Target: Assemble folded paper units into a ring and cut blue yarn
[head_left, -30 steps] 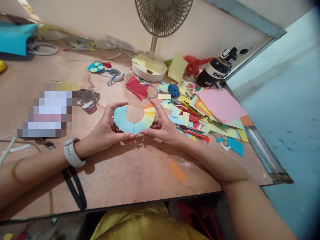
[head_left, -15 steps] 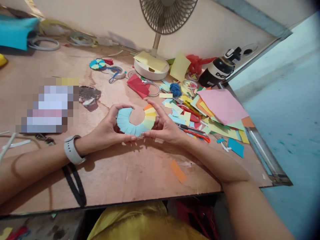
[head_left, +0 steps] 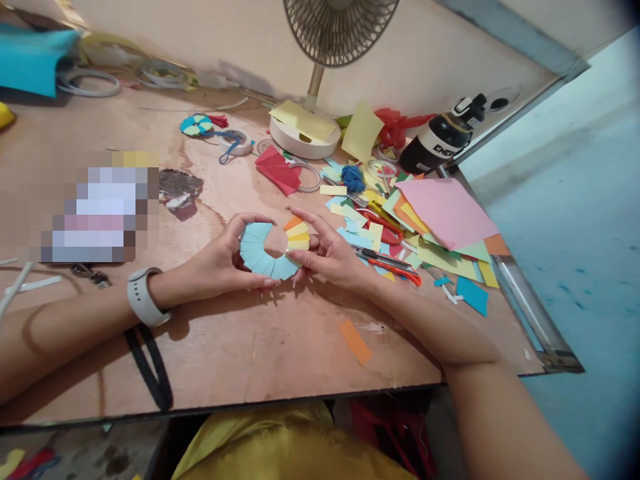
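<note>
Between my two hands is a paper ring [head_left: 260, 248] made of overlapping folded strips, light blue on the left, turning yellow and orange on the right, with a gap at the top. My left hand [head_left: 237, 257] grips its left side, thumb along the bottom edge and index finger over the top. My right hand [head_left: 325, 250] pinches the right side, its thumb lying across the yellow strips near the inner edge. Some fingers are hidden behind the paper. An orange paper strip [head_left: 355, 342] lies on the table below my right hand.
Colored paper sheets [head_left: 447, 210], scraps, scissors [head_left: 380, 225] and a cutter [head_left: 387, 260] crowd the right side. Behind stand a fan [head_left: 305, 137] and a black bottle [head_left: 437, 143]. Blue yarn [head_left: 353, 179], tape [head_left: 237, 142] and a paper rosette [head_left: 196, 125] lie farther back. A blurred patch [head_left: 100, 213] is left.
My right thumb has moved up from the ring's bottom edge onto the yellow strips. The ring has shifted slightly right and down, still held by both hands.
</note>
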`<state>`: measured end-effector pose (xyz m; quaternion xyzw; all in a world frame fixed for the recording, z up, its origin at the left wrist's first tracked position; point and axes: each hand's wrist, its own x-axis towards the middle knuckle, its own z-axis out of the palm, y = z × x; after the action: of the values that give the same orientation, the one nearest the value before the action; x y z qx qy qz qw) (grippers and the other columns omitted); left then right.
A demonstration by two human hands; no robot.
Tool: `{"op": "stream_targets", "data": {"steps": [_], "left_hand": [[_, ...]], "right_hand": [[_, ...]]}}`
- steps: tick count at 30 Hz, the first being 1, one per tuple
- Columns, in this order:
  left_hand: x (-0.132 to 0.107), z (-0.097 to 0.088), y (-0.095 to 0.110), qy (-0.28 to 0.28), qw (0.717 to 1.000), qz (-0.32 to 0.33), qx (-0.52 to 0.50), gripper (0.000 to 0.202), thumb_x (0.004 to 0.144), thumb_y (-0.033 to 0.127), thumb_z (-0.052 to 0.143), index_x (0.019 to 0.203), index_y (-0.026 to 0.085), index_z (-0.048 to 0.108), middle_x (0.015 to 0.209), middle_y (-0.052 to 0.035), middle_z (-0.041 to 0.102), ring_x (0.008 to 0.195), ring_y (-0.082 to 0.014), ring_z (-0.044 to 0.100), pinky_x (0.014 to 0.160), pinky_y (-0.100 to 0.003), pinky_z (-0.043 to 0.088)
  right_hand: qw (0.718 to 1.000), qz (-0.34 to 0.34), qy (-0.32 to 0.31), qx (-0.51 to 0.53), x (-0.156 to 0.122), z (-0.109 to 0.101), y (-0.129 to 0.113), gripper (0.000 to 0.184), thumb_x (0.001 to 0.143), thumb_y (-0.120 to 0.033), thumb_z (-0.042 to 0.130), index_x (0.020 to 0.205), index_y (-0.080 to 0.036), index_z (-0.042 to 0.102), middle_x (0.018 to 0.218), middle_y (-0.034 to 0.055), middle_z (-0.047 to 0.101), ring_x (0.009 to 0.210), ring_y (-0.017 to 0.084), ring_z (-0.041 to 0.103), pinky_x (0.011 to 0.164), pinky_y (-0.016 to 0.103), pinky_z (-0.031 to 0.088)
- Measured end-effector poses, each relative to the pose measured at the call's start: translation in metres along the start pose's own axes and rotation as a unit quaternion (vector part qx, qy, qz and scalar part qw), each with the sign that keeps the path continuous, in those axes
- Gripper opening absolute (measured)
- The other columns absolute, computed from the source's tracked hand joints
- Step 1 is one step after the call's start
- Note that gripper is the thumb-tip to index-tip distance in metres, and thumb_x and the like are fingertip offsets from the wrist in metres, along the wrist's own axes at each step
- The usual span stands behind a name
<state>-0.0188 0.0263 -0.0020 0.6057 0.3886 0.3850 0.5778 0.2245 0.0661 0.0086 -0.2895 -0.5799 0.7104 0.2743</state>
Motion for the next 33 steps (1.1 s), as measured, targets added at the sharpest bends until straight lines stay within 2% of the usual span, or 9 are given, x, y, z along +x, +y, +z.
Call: {"op": "stream_targets", "data": {"steps": [9,14,17,19,21,25,27,30,33], "left_hand": [[0.002,0.001,0.002,-0.004,0.997,0.038,0.065,0.079,0.073,0.024,0.094,0.138,0.028,0.049,0.117,-0.0039,0.068,0.088,-0.0188,0.075,0.067,-0.021,0.061],[0.004,0.001,0.000,-0.015,0.995,0.065,0.079,0.082,0.079,0.028,0.092,0.145,0.030,0.043,0.134,-0.0078,0.065,0.106,-0.0228,0.075,0.077,-0.025,0.065],[0.004,0.001,-0.002,0.001,0.993,0.079,0.086,0.096,0.076,0.028,0.094,0.155,0.032,0.039,0.144,-0.0108,0.063,0.110,-0.0248,0.075,0.076,-0.025,0.065],[0.004,0.001,-0.002,0.004,0.996,0.075,0.056,0.100,0.081,0.029,0.091,0.162,0.032,0.032,0.136,-0.0104,0.070,0.108,-0.0259,0.077,0.078,-0.027,0.067],[0.003,0.001,0.000,0.011,0.997,0.072,0.024,0.088,0.092,0.031,0.081,0.164,0.030,0.031,0.123,-0.0080,0.078,0.107,-0.0259,0.079,0.083,-0.031,0.067],[0.003,0.002,0.005,0.068,0.988,0.115,0.078,0.036,0.104,0.034,0.066,0.138,0.022,0.065,0.122,-0.0084,0.080,0.112,-0.0245,0.078,0.100,-0.035,0.064],[0.003,0.003,0.006,0.083,0.983,0.120,0.115,0.031,0.104,0.036,0.064,0.131,0.021,0.070,0.126,-0.0093,0.079,0.113,-0.0238,0.077,0.102,-0.035,0.063],[0.002,0.003,0.007,0.099,0.973,0.138,0.156,0.036,0.104,0.039,0.064,0.138,0.024,0.066,0.131,-0.0089,0.076,0.109,-0.0210,0.078,0.098,-0.032,0.063],[0.002,0.003,0.008,0.104,0.953,0.170,0.227,0.025,0.106,0.035,0.060,0.125,0.023,0.071,0.119,-0.0079,0.079,0.101,-0.0186,0.078,0.092,-0.029,0.062]], "right_hand": [[0.999,-0.009,-0.035,-0.015,0.002,-0.006,0.002,0.082,0.090,-0.043,0.082,0.157,-0.030,0.035,0.089,-0.0050,0.073,0.065,0.010,0.070,0.060,0.021,0.058],[0.997,-0.044,0.062,-0.001,0.003,0.002,0.012,0.076,0.090,-0.046,0.081,0.152,-0.033,0.040,0.100,-0.0010,0.076,0.083,0.015,0.071,0.067,0.025,0.057],[0.994,-0.065,0.093,-0.010,0.004,0.005,0.016,0.055,0.092,-0.046,0.079,0.137,-0.031,0.052,0.097,-0.0018,0.075,0.081,0.014,0.071,0.069,0.026,0.056],[0.990,-0.092,0.106,-0.015,0.004,0.005,0.017,0.045,0.093,-0.046,0.078,0.129,-0.030,0.055,0.099,-0.0019,0.075,0.083,0.014,0.071,0.073,0.027,0.057],[0.984,-0.126,0.124,-0.031,0.005,0.004,0.017,0.040,0.094,-0.045,0.077,0.125,-0.031,0.056,0.101,-0.0024,0.075,0.085,0.013,0.071,0.076,0.027,0.057],[0.967,-0.184,0.147,-0.102,0.007,0.000,0.018,0.028,0.098,-0.047,0.072,0.114,-0.029,0.059,0.103,-0.0012,0.074,0.094,0.014,0.073,0.082,0.029,0.058],[0.957,-0.204,0.150,-0.143,0.007,-0.002,0.019,0.025,0.099,-0.048,0.069,0.110,-0.027,0.062,0.103,-0.0003,0.074,0.096,0.015,0.074,0.085,0.030,0.059],[0.934,-0.242,0.158,-0.209,0.006,-0.005,0.018,0.017,0.102,-0.043,0.067,0.107,-0.027,0.067,0.103,0.0000,0.073,0.093,0.015,0.073,0.085,0.031,0.059],[0.911,-0.282,0.155,-0.256,0.006,-0.006,0.016,0.011,0.103,-0.037,0.065,0.106,-0.027,0.069,0.104,0.0000,0.075,0.093,0.014,0.074,0.085,0.030,0.060]]}}
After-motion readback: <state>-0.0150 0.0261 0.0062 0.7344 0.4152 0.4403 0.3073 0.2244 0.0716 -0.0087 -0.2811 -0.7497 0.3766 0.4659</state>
